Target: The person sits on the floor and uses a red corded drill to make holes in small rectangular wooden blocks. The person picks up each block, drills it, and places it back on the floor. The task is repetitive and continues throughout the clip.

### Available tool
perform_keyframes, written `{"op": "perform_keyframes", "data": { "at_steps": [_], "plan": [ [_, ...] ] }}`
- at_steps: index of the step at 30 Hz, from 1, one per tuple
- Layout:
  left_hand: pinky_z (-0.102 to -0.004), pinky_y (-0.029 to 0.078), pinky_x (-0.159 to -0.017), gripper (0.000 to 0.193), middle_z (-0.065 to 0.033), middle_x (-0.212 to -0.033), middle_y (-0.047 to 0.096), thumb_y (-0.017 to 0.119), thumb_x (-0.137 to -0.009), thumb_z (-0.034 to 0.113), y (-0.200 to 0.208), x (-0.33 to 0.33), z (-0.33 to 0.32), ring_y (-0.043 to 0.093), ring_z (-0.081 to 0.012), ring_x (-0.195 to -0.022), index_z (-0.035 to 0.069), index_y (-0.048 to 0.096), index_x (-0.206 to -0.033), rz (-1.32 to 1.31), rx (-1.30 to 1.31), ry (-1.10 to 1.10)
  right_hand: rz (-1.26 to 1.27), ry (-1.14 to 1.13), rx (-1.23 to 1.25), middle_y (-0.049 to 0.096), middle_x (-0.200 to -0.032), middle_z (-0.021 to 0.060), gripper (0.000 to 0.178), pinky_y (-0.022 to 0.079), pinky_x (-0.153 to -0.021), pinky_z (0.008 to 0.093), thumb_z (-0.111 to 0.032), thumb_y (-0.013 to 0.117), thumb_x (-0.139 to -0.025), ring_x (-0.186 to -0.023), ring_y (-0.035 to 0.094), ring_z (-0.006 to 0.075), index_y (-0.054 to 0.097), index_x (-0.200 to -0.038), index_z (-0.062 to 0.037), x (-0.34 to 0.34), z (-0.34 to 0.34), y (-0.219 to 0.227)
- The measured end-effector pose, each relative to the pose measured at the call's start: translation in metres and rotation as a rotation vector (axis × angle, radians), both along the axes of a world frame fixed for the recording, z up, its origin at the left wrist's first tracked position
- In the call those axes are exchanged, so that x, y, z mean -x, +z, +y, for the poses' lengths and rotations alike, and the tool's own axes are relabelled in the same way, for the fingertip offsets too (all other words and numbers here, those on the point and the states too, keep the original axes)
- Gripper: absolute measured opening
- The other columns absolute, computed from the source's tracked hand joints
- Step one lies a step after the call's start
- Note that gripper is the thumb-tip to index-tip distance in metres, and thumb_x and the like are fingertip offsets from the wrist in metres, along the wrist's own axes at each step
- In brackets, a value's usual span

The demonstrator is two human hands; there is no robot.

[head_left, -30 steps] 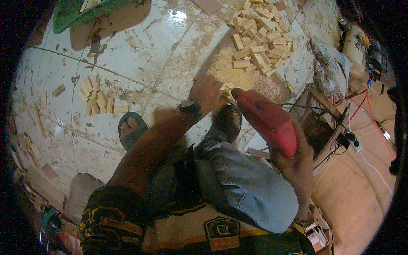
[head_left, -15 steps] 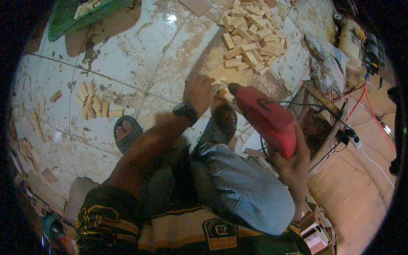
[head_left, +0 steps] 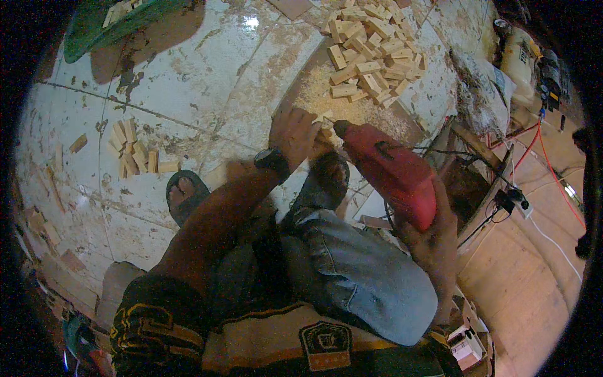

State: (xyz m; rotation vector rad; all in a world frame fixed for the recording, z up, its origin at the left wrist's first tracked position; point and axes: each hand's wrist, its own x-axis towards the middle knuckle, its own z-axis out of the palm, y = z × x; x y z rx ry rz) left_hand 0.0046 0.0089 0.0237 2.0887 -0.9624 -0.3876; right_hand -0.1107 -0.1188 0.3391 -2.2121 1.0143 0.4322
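Note:
A red power drill (head_left: 396,169) is gripped at its rear by my right hand (head_left: 438,234), which the tool's body partly hides. Its dark chuck points forward and left, with the tip by a small wooden block (head_left: 323,118). My left hand (head_left: 293,133), with a dark watch on the wrist, is closed on that block and holds it low, just beyond my right foot. The hand covers much of the block. Whether the bit is inside the wood I cannot tell. Sawdust (head_left: 339,103) lies spread on a brown board (head_left: 301,88) under the work.
A large heap of wooden blocks (head_left: 370,53) lies ahead, with a smaller group (head_left: 133,147) on the left. A green container (head_left: 119,28) stands at the far left. An air compressor (head_left: 521,60), cables and a power strip (head_left: 524,207) are at the right.
The drill and my left hand have shifted very slightly in the picture, along with the whole scene. Both hands keep their hold.

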Motion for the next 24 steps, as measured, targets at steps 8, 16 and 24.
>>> {"op": "perform_keyframes", "data": {
  "at_steps": [8, 16, 24],
  "plan": [
    [-0.0474, 0.044, -0.091, 0.019, -0.0109, -0.102, 0.062, 0.064, -0.09, 0.024, 0.001, 0.001, -0.001, 0.055, -0.0329, -0.103, 0.009, 0.068, -0.102, 0.018, -0.132, -0.059, 0.09, -0.02, 0.0, 0.065, -0.124, 0.0191, 0.071, 0.05, -0.098, 0.0379, -0.009, 0.072, -0.08, -0.111, 0.065, 0.028, 0.043, -0.144, -0.0018, -0.031, -0.006, 0.005],
    [-0.0468, 0.045, -0.085, 0.018, -0.0098, -0.096, 0.06, 0.067, -0.086, 0.024, -0.002, 0.002, 0.0, 0.055, -0.031, -0.099, 0.01, 0.067, -0.098, -0.016, 0.005, -0.009, 0.133, 0.004, 0.054, 0.066, -0.122, 0.0184, 0.069, 0.05, -0.098, 0.0376, -0.007, 0.073, -0.078, -0.111, 0.065, 0.0269, 0.045, -0.141, -0.0016, -0.04, -0.006, 0.004],
    [-0.0462, 0.046, -0.084, 0.023, -0.0097, -0.094, 0.059, 0.07, -0.081, 0.027, -0.009, 0.003, -0.002, 0.056, -0.0308, -0.097, 0.01, 0.067, -0.096, -0.043, -0.039, -0.025, 0.169, 0.01, 0.029, 0.068, -0.117, 0.0177, 0.07, 0.052, -0.093, 0.0365, -0.005, 0.073, -0.077, -0.106, 0.068, 0.0262, 0.045, -0.141, -0.0026, -0.041, -0.007, -0.001]
  ]
}}
